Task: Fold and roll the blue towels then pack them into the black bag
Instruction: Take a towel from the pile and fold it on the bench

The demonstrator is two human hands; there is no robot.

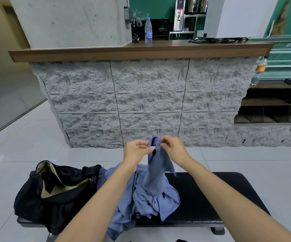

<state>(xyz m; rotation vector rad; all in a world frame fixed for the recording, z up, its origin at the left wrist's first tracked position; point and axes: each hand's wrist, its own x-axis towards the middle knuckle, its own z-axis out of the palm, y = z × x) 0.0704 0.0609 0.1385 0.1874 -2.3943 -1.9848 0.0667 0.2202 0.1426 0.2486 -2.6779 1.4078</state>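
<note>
A blue towel (pixel 156 170) hangs lifted above the bench, bunched at its top edge. My left hand (pixel 136 149) pinches that top edge from the left, and my right hand (pixel 172 148) pinches it from the right, the two hands close together. Below it lies a crumpled heap of blue towels (pixel 144 201) on the black padded bench (pixel 211 198). The black bag (pixel 54 194) sits at the bench's left end, its mouth open and its tan lining showing.
A grey rough-stone counter (pixel 150 102) with a wooden top stands just beyond the bench. A water bottle (pixel 148 30) is on that top. Dark shelves (pixel 272 109) are at the right. Pale floor tiles surround the bench.
</note>
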